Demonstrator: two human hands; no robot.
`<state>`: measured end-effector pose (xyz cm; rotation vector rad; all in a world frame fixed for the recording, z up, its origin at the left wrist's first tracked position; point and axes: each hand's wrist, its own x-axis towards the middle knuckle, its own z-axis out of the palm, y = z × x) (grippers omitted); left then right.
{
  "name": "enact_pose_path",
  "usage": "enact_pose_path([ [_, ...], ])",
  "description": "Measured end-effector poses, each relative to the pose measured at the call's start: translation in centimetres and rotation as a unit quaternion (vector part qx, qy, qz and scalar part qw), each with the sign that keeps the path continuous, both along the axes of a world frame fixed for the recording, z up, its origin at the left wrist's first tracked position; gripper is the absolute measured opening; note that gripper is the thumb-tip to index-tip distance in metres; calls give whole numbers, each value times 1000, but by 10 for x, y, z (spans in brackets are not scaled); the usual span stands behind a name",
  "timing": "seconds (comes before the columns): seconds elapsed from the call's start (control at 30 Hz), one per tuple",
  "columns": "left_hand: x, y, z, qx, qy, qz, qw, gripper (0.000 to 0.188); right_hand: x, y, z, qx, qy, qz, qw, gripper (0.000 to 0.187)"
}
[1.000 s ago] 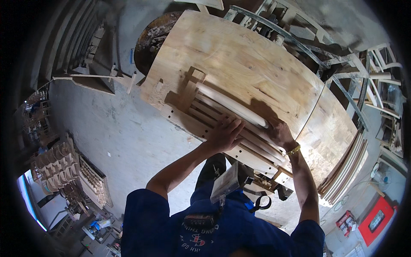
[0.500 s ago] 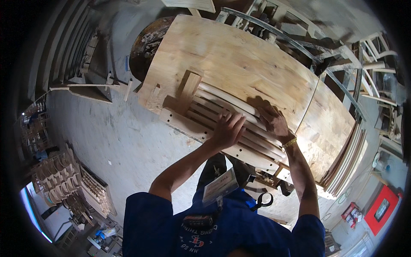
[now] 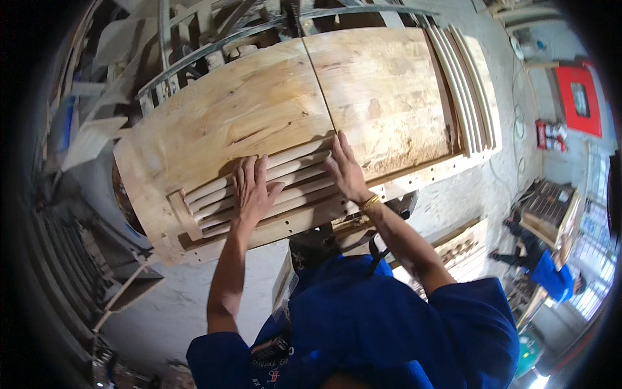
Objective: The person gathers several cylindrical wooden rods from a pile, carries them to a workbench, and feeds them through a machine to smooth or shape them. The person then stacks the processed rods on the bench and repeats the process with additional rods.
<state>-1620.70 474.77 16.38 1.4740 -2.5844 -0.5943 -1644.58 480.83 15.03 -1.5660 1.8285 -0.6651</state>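
Flooring (image 3: 175, 298), grey and scuffed, is being partly hidden by a broad bench top (image 3: 227, 117) of pale wood, which is being divided across its width by a dark seam (image 3: 317, 84). The lower part of the view is being filled by a blue shirt (image 3: 389, 311), from whose short sleeves both forearms are being stretched toward the bench. At the far right, well apart from it, a co-worker in blue (image 3: 551, 269) is being seen near a boxy brown crate (image 3: 547, 204); what is being done there cannot be told. On the right end of the bench top, long pale strips (image 3: 466, 84) are being borne side by side. Along the near edge, a wooden rail (image 3: 299, 227) dotted with dark holes is being supported. Just beyond that rail, a row of rounded wooden slats (image 3: 295, 167) is being held flat on the bench top, the left ends being met by a short crosspiece (image 3: 184, 216). Across the slats, the left hand (image 3: 254, 191) is being laid palm down, its fingers being spread and unclenched. At their right ends, the right hand (image 3: 348, 174) is being rested, its fingers being held straight and loose near the seam. Around the right wrist, a gold-coloured bracelet (image 3: 370, 202) is being worn.
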Motion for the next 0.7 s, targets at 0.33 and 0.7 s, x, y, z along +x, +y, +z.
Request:
enact_pose_path([
  [0.33,-13,-1,-13,-58,-105,-15,993,71,-49,-10,12,-1,-39,4,999,71],
  [0.7,-14,19,-12,-93,-89,-34,991,85,-78,40,11,32,-120,-167,978,71],
])
